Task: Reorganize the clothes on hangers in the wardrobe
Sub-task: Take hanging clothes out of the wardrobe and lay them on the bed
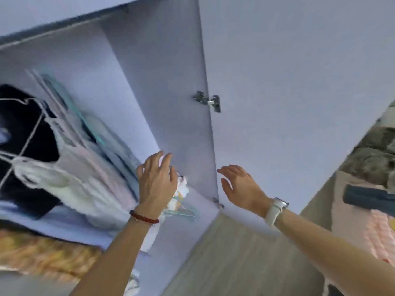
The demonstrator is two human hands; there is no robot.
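Observation:
The view is tilted and blurred. Clothes on hangers [70, 167] hang in a row inside the open wardrobe at the left: a black garment [23, 129], a white top [62, 184], pale pink and blue pieces behind. My left hand [157, 182], with a red bead bracelet, reaches with spread fingers over a small white printed garment [181, 189] at the right end of the row; whether it touches it I cannot tell. A teal hanger [186, 212] lies below it. My right hand [241, 186], with a white watch, hovers with straight fingers beside the open wardrobe door [288, 92].
A rail [53, 28] runs along the wardrobe top. The door hinge [208, 101] sits on the inner edge. An orange patterned fabric [42, 255] lies at lower left. Folded clothes, grey, dark blue and pink [376, 167], are stacked at the right. Wooden floor [224, 263] shows below.

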